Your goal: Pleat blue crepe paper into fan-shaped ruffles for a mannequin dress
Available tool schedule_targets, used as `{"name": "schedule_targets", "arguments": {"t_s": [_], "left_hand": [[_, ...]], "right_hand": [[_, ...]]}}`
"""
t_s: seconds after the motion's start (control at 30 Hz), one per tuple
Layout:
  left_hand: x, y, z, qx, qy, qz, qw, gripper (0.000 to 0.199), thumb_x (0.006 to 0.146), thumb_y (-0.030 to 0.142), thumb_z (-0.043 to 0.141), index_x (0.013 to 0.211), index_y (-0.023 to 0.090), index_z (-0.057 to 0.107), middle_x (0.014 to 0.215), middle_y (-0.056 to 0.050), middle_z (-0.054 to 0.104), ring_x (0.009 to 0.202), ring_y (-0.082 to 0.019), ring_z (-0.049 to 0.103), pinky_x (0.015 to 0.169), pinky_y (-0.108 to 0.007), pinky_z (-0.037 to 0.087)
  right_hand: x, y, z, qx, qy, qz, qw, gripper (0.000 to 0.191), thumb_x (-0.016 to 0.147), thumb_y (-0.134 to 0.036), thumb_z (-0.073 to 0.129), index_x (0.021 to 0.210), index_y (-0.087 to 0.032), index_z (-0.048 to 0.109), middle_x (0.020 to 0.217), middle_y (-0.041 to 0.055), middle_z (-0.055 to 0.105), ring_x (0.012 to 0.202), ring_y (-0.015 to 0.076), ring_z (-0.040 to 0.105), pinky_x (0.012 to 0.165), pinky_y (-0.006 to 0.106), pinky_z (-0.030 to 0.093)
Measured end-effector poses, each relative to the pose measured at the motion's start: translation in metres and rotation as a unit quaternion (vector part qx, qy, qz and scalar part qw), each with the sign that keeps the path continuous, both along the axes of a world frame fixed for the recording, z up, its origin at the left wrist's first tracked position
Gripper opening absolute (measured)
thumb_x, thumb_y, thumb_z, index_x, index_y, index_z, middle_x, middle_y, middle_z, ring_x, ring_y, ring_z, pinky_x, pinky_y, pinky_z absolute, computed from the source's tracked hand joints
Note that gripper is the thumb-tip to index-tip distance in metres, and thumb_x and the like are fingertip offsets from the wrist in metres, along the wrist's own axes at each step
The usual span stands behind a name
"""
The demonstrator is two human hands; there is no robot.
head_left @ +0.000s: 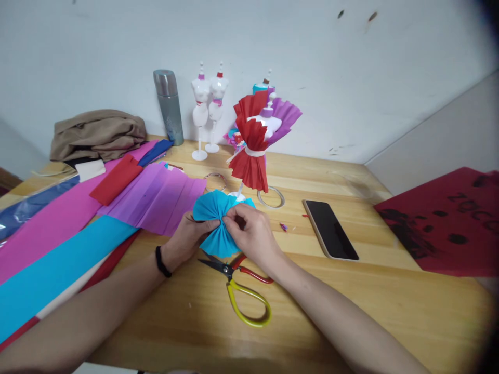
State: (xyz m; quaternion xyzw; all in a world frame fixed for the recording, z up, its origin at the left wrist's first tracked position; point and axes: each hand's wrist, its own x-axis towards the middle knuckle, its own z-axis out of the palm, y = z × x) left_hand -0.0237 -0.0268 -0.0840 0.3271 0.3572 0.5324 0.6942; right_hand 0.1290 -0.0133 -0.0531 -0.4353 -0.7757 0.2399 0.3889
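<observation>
Both my hands pinch a pleated piece of blue crepe paper (216, 241) at its gathered middle, so its folds fan out above and below. My left hand (189, 234) is closed on its left side, thumb near the centre. My right hand (251, 231) is closed on the gather from the right, and part of the paper is hidden behind it. Below the paper lie open scissors (249, 306) with one yellow and one red handle. Just behind stands a mini dress form (268, 124) wearing pleated red paper (251, 169), tied with a white band, and purple pleats (286, 117).
Coloured crepe paper strips (70, 254) cover the table's left side. A flask (169, 109), brown cloth (97, 132) and two white dress forms (200, 109) stand or lie at the back. Right of my hands are wire rings (272, 206), a phone (331, 229) and a red bag (448, 223).
</observation>
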Motion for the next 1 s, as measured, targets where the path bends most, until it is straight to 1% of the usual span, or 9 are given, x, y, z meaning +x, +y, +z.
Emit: {"name": "schedule_targets", "arguments": {"t_s": [0.13, 0.2, 0.3, 0.43, 0.53, 0.7, 0.83, 1.0], "left_hand": [[0.0, -0.002, 0.002, 0.004, 0.021, 0.008, 1.0, 0.029, 0.06, 0.024, 0.084, 0.085, 0.015, 0.073, 0.085, -0.004, 0.074, 0.075, -0.019, 0.067, 0.075, -0.034, 0.053], [0.001, -0.002, 0.002, 0.007, 0.022, 0.0, 1.0, 0.031, 0.06, 0.024, 0.084, 0.088, 0.015, 0.072, 0.087, -0.005, 0.074, 0.078, -0.02, 0.067, 0.08, -0.037, 0.053], [0.0, -0.001, 0.001, 0.013, 0.021, -0.015, 1.0, 0.031, 0.063, 0.023, 0.083, 0.09, 0.014, 0.071, 0.093, -0.006, 0.073, 0.089, -0.023, 0.067, 0.09, -0.041, 0.05], [0.0, 0.001, -0.002, 0.012, 0.001, -0.02, 1.0, 0.037, 0.064, 0.021, 0.082, 0.098, 0.016, 0.068, 0.1, -0.006, 0.072, 0.097, -0.024, 0.066, 0.094, -0.042, 0.048], [-0.001, 0.001, -0.004, 0.011, -0.023, -0.035, 0.999, 0.039, 0.063, 0.02, 0.083, 0.098, 0.016, 0.067, 0.097, -0.006, 0.073, 0.092, -0.023, 0.067, 0.09, -0.041, 0.051], [-0.003, 0.002, -0.006, 0.016, -0.028, -0.042, 0.999, 0.03, 0.065, 0.019, 0.081, 0.092, 0.014, 0.067, 0.086, -0.005, 0.073, 0.08, -0.022, 0.068, 0.079, -0.038, 0.054], [-0.004, 0.004, -0.009, 0.03, -0.024, -0.047, 0.998, 0.024, 0.068, 0.02, 0.079, 0.089, 0.014, 0.069, 0.085, -0.006, 0.074, 0.082, -0.024, 0.069, 0.081, -0.04, 0.053], [-0.003, 0.004, -0.008, 0.027, -0.019, -0.039, 0.999, 0.028, 0.068, 0.02, 0.08, 0.093, 0.015, 0.069, 0.089, -0.005, 0.075, 0.085, -0.024, 0.07, 0.082, -0.04, 0.053]], "right_hand": [[0.0, 0.0, -0.001, -0.009, 0.006, -0.011, 1.0, 0.017, 0.078, -0.015, 0.054, 0.062, -0.02, 0.051, 0.062, -0.0011, 0.054, 0.058, 0.0124, 0.05, 0.058, 0.025, 0.037], [-0.001, 0.0, -0.002, -0.025, 0.021, -0.018, 0.999, 0.014, 0.076, -0.016, 0.056, 0.063, -0.02, 0.052, 0.062, -0.0015, 0.054, 0.058, 0.0123, 0.05, 0.057, 0.025, 0.037], [-0.001, 0.001, -0.004, -0.055, 0.044, -0.026, 0.997, 0.01, 0.073, -0.018, 0.058, 0.064, -0.019, 0.053, 0.061, -0.0021, 0.055, 0.057, 0.0119, 0.049, 0.055, 0.024, 0.037], [-0.002, 0.003, -0.008, -0.118, 0.074, -0.02, 0.99, 0.009, 0.073, -0.023, 0.059, 0.065, -0.019, 0.057, 0.059, -0.0022, 0.056, 0.054, 0.0116, 0.05, 0.052, 0.024, 0.037], [-0.001, 0.005, -0.01, -0.154, 0.092, -0.006, 0.984, 0.009, 0.073, -0.025, 0.059, 0.065, -0.019, 0.059, 0.059, -0.0014, 0.058, 0.054, 0.0123, 0.052, 0.052, 0.024, 0.039], [0.0, 0.004, -0.007, -0.164, 0.103, 0.008, 0.981, 0.009, 0.073, -0.024, 0.058, 0.065, -0.02, 0.059, 0.058, -0.0006, 0.059, 0.053, 0.0131, 0.055, 0.052, 0.025, 0.042], [-0.001, 0.004, -0.006, -0.165, 0.109, 0.007, 0.98, 0.009, 0.071, -0.028, 0.061, 0.069, -0.019, 0.062, 0.062, 0.0013, 0.063, 0.055, 0.014, 0.055, 0.052, 0.026, 0.043], [-0.001, 0.006, -0.006, -0.172, 0.118, -0.002, 0.978, 0.012, 0.069, -0.03, 0.063, 0.066, -0.019, 0.061, 0.061, 0.0013, 0.062, 0.054, 0.0132, 0.052, 0.05, 0.025, 0.041]]}}
